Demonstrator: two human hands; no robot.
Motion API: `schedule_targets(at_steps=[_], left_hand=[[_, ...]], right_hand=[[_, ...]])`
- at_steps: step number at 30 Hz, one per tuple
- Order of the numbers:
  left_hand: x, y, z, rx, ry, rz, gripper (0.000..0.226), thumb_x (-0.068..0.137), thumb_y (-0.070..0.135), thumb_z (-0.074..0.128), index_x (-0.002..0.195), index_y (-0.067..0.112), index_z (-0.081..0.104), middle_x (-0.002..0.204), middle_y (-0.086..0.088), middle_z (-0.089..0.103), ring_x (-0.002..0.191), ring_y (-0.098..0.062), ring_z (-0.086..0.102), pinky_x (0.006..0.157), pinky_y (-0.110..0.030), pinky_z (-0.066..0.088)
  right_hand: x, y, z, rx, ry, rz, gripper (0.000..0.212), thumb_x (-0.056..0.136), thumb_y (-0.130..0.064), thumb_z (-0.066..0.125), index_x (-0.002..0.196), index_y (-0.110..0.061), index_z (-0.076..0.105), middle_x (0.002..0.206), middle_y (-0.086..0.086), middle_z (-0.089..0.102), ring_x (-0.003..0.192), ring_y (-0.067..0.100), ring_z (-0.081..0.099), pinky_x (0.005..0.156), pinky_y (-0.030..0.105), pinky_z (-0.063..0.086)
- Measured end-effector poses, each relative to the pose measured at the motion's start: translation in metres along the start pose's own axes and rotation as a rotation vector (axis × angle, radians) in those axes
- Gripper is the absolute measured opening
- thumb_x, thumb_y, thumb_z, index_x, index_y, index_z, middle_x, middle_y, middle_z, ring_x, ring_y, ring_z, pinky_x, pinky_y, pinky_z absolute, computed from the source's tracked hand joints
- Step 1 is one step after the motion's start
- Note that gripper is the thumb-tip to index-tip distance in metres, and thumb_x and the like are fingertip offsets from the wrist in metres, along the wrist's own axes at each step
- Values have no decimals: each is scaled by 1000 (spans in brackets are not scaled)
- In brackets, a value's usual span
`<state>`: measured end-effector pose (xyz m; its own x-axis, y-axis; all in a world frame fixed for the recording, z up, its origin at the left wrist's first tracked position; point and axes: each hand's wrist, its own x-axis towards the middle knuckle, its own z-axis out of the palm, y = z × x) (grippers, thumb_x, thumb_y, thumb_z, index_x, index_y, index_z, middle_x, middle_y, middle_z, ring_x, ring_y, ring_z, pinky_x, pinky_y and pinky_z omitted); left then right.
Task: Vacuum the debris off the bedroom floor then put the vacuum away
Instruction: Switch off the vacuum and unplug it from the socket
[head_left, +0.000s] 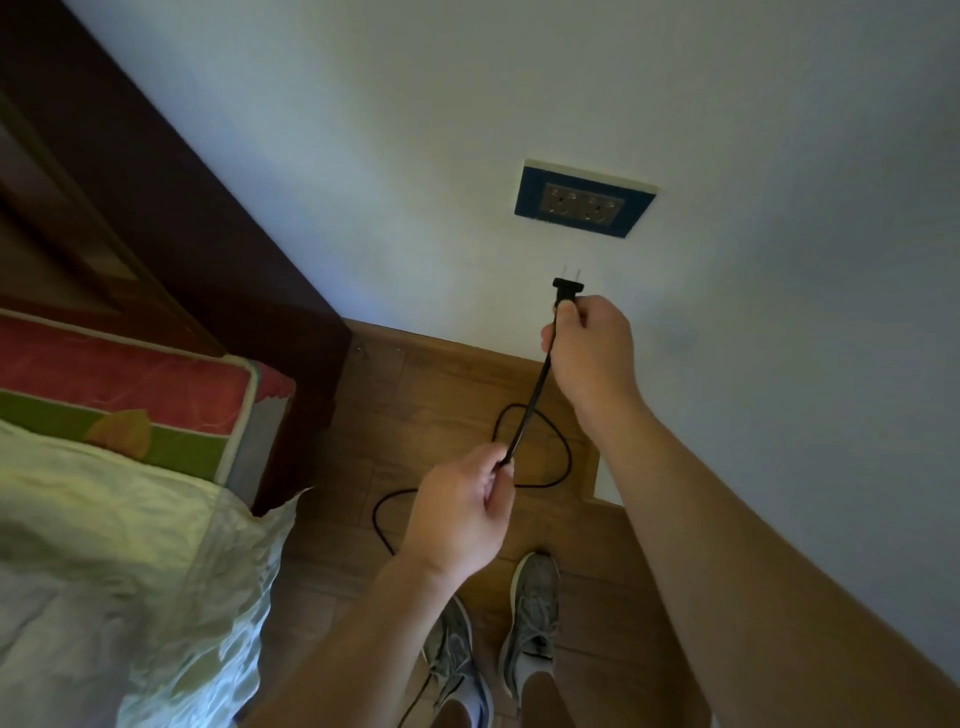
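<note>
Wall outlet (586, 200), plug (566, 292) just below | R hand (589, 338) pinches plug | L hand (462, 506) grips cord (534, 395) | bed (104, 467) left

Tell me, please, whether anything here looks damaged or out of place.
Nothing looks damaged. The cord lies in loose loops on the floor by the shoes, a possible snag; the plug, held by the right hand, is not in the outlet.

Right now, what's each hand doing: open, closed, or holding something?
Left hand: closed, pinching the cord.
Right hand: closed, gripping the plug, just short of the socket.
</note>
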<state>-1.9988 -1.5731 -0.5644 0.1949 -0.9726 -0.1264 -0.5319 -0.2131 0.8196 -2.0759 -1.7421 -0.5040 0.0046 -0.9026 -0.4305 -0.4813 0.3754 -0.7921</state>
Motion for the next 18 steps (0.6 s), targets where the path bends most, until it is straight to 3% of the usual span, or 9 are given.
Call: schedule_targets(at_steps=[5,13,18], left_hand=[[-1,4,-11,26,27,31,26,102,28,52,115,13,69,82,6,74,71,-7,72,61,-31,60],[-19,19,-32,84,71,42,24,100,29,52,113,16,68,88,3,76,77,-11,74,67,-33,63],[-27,32,-50,118,113,13,29,100,33,50,116,16,67,90,3,75,81,-11,74,72,-34,63]], right_hand=[[-11,-11,-1,70,18,-69,22,107,-26,42,113,-16,61,94,3,68,77,9,62,60,17,44],[-39,-26,-10,65,-5,-117,18,107,-26,44,114,-19,59,93,-2,67,85,12,66,74,28,59],[-51,-43,-15,64,-25,-133,18,105,-23,47,117,-17,60,96,-1,69,93,15,68,84,36,60]])
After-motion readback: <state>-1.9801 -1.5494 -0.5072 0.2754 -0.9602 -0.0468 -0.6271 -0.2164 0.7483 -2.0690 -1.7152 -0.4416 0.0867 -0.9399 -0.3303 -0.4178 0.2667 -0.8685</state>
